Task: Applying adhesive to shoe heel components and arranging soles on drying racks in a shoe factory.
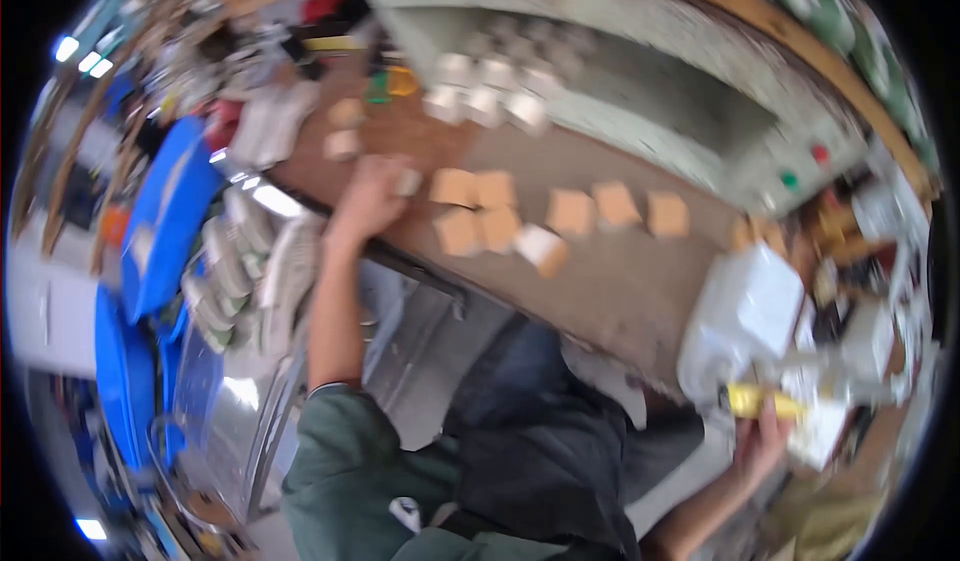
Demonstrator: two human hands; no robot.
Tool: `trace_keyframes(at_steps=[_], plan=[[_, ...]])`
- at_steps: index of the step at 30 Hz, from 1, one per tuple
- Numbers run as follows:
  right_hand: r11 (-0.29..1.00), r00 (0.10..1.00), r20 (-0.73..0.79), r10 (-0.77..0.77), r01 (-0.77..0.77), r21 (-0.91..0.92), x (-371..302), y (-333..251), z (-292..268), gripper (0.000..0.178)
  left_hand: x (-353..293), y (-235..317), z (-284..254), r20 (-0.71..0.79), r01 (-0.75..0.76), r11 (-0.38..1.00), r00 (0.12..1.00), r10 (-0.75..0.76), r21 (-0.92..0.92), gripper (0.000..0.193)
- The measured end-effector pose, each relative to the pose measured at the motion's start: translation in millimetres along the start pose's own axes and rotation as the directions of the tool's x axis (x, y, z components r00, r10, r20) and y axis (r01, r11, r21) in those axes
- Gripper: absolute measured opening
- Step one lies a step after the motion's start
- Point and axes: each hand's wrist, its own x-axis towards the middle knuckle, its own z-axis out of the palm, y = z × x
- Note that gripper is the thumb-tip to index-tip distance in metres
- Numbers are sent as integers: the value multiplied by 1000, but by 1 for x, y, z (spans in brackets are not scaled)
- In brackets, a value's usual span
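Note:
My left hand (372, 199) is over the left part of the brown worktable, its fingers closed round a small pale block (407, 183); motion blurs the grip. Just to its right, several square blocks with tan tops (474, 211) lie close together. One beside them, a tilted block (541, 249), shows a white face. Further right, more tan blocks (615, 206) are spread in a loose row. Out past the table's right end, my right hand (765, 439) grips a yellow object with a dark end (762, 401); its kind is too blurred to tell.
A pale green metal box with a wide opening (640, 81) spans the table's back, with white blocks (487, 96) stacked at its left. A white plastic jug (745, 306) stands at the right edge. Blue bins (165, 226) and pale shoe-like pieces (245, 261) are at left.

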Motion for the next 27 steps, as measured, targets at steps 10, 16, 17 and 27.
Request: trace_keyframes(at_steps=[10, 16, 17, 27], plan=[[888, 980, 144, -134, 184, -423, -2, 5, 36, 13, -18, 234, 31, 78, -219, 967, 970, 230, -127, 61], [814, 971, 199, -134, 223, -536, 3, 11, 30, 14, -21, 266, 88, 11, -353, 891, 928, 372, -286, 60], [812, 967, 228, -116, 225, -538, 5, 12, 30, 14, -21, 263, 89, -15, -417, 868, 903, 430, -270, 60], [825, 982, 58, 181, -120, -553, 7, -9, 23, 16, -14, 240, 49, 400, -341, 827, 751, 526, -447, 63]])
